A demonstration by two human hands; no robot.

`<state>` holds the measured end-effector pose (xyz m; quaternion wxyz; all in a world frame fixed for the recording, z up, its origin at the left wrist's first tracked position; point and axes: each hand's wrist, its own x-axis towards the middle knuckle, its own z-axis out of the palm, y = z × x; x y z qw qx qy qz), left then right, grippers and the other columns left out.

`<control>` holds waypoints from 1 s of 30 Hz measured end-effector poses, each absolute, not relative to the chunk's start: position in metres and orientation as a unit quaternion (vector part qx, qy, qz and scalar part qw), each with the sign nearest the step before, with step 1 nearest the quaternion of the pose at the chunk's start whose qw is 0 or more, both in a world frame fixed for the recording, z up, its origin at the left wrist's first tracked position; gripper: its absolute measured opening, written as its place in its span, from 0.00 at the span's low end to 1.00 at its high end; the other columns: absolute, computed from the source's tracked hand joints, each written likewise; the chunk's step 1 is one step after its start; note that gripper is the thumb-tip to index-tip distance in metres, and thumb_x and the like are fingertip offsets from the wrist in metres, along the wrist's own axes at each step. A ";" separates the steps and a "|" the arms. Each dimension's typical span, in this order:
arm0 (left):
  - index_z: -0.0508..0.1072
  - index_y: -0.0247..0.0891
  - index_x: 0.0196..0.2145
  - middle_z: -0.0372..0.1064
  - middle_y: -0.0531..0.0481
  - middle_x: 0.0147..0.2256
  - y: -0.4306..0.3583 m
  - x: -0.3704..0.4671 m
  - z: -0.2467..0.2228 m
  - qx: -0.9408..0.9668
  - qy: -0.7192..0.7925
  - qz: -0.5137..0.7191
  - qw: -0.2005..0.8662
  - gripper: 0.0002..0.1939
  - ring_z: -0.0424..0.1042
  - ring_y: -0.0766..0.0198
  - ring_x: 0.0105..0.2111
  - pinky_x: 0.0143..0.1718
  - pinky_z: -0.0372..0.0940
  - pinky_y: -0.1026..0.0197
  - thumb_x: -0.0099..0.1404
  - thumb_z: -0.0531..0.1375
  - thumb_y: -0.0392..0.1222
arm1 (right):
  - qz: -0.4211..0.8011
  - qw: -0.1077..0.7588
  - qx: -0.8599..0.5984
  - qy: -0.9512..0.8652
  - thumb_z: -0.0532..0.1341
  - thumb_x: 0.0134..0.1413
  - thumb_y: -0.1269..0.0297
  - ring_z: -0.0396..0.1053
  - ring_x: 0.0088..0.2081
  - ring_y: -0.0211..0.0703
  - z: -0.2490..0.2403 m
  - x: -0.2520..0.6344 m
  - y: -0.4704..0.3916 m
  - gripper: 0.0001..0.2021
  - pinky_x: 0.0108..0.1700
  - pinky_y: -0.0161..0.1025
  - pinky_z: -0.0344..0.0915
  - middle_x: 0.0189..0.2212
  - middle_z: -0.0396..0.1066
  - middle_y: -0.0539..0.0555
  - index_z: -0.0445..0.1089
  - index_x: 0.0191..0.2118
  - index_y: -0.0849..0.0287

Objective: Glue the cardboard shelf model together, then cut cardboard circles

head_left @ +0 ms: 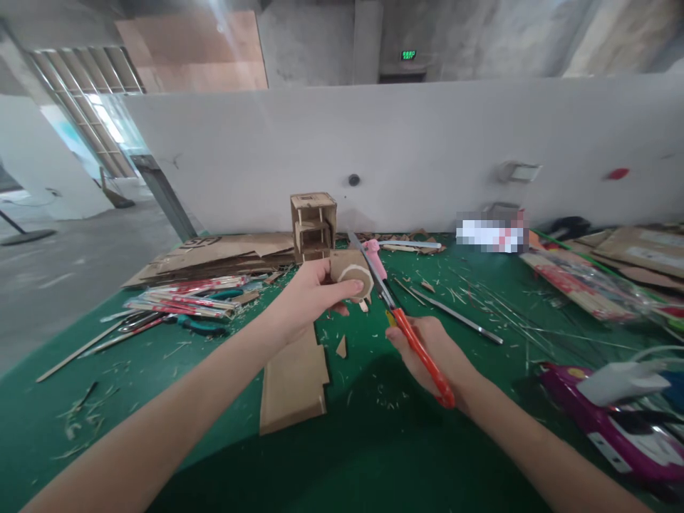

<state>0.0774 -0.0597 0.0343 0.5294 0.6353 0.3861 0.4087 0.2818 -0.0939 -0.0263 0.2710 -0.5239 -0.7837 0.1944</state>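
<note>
My left hand (pixel 315 292) is closed on a small piece of cardboard (pixel 347 265) with a pale curved line on it. The thumb presses on its front face. My right hand (pixel 427 349) is wrapped round the red handles of a pair of scissors (pixel 383 288). Their long metal blades point up and away, close beside the cardboard piece's right edge; whether they touch it I cannot tell. Just behind the blades lies a pink tool, perhaps a glue gun (pixel 375 258). A small cardboard box with shelves (pixel 314 226) stands upright beyond my left hand. Under my left wrist lies a flat cardboard sheet (pixel 293 385).
Flat cardboard (pixel 224 255), packs of sticks (pixel 187 299) and teal-handled pliers (pixel 200 326) lie to the left. A metal rod (pixel 464 320) and scraps lie right of centre. A purple power strip (pixel 603 420) with plugs sits at right. A white partition (pixel 417 142) closes off the back.
</note>
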 end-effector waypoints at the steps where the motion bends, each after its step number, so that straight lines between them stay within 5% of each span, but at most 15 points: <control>1: 0.73 0.35 0.36 0.72 0.50 0.32 -0.059 0.077 0.033 0.632 0.389 0.408 0.531 0.09 0.70 0.68 0.31 0.26 0.65 0.68 0.59 0.64 0.41 | 0.192 0.269 -0.533 -0.779 0.48 0.62 0.46 0.53 0.19 0.35 -0.026 0.282 -0.094 0.23 0.22 0.35 0.50 0.18 0.57 0.49 0.53 0.21 0.55; 6: 0.71 0.37 0.37 0.71 0.50 0.33 -0.056 0.075 0.033 0.601 0.399 0.450 0.526 0.08 0.70 0.69 0.30 0.23 0.63 0.69 0.60 0.63 0.41 | 0.256 0.291 -0.522 -0.760 0.48 0.62 0.45 0.60 0.21 0.38 -0.030 0.284 -0.093 0.23 0.22 0.35 0.55 0.21 0.63 0.52 0.60 0.24 0.57; 13: 0.71 0.36 0.38 0.71 0.49 0.35 -0.053 0.074 0.038 0.585 0.379 0.485 0.529 0.10 0.73 0.63 0.33 0.27 0.67 0.64 0.60 0.63 0.42 | 0.270 0.305 -0.440 -0.800 0.48 0.63 0.45 0.70 0.33 0.45 -0.031 0.287 -0.093 0.22 0.35 0.42 0.67 0.35 0.69 0.59 0.66 0.35 0.59; 30: 0.76 0.38 0.37 0.74 0.51 0.36 -0.052 0.081 0.025 0.530 0.343 0.572 0.523 0.13 0.70 0.68 0.35 0.32 0.63 0.66 0.54 0.69 0.44 | 0.252 0.305 -0.448 -0.802 0.50 0.62 0.43 0.67 0.29 0.43 -0.036 0.287 -0.091 0.23 0.32 0.41 0.67 0.32 0.67 0.57 0.67 0.33 0.60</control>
